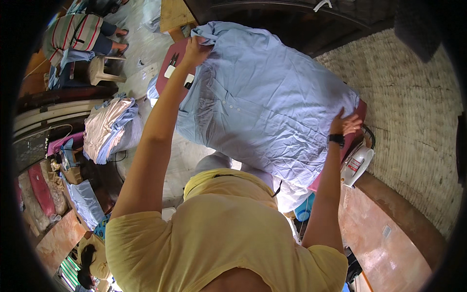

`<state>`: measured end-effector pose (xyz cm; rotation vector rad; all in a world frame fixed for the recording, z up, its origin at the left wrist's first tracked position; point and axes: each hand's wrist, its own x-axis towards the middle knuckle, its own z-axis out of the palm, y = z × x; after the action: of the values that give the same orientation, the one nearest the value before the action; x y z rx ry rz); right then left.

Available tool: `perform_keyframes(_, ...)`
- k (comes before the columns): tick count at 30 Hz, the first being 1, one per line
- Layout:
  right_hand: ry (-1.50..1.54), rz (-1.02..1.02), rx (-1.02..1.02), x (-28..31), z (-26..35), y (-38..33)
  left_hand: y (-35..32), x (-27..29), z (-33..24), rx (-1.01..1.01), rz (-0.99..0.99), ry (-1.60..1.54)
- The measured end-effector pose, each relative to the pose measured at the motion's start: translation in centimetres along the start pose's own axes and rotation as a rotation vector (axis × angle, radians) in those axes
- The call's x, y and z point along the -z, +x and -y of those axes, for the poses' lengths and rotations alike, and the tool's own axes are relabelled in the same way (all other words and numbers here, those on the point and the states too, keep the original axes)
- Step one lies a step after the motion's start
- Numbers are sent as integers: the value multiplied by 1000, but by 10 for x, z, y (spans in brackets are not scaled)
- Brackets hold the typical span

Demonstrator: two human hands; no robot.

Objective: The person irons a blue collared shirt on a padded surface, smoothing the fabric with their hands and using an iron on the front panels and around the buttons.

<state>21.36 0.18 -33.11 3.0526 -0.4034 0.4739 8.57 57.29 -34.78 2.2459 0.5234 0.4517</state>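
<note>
A light blue buttoned shirt [272,92] lies spread and wrinkled across a maroon ironing board [177,51]. My left hand [197,51] is closed on the bunched cloth at the shirt's far left end. At the right end my right hand [347,124] rests at the shirt's edge, fingers spread, with a black watch on the wrist. Beside that hand a white iron [357,165] stands at the board's right end. Small dark snips [173,59] and a white flat item [170,71] lie on the board near my left forearm.
A pile of pink and blue garments [109,126] sits to the left. Beyond it are a beige plastic stool [103,70] and a person in striped clothing [73,36]. A wooden table corner [175,14] adjoins the board's far left. A rough pale wall [404,112] rises at right.
</note>
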Motion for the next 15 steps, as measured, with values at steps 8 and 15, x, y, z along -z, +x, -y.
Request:
perform_keyframes(8,524,230,963,53,124,-154,-43,22,-16,-101,-90,260)
perform_keyframes(15,506,204,931,61,125,-174,-127,30,-49,-536,172,297)
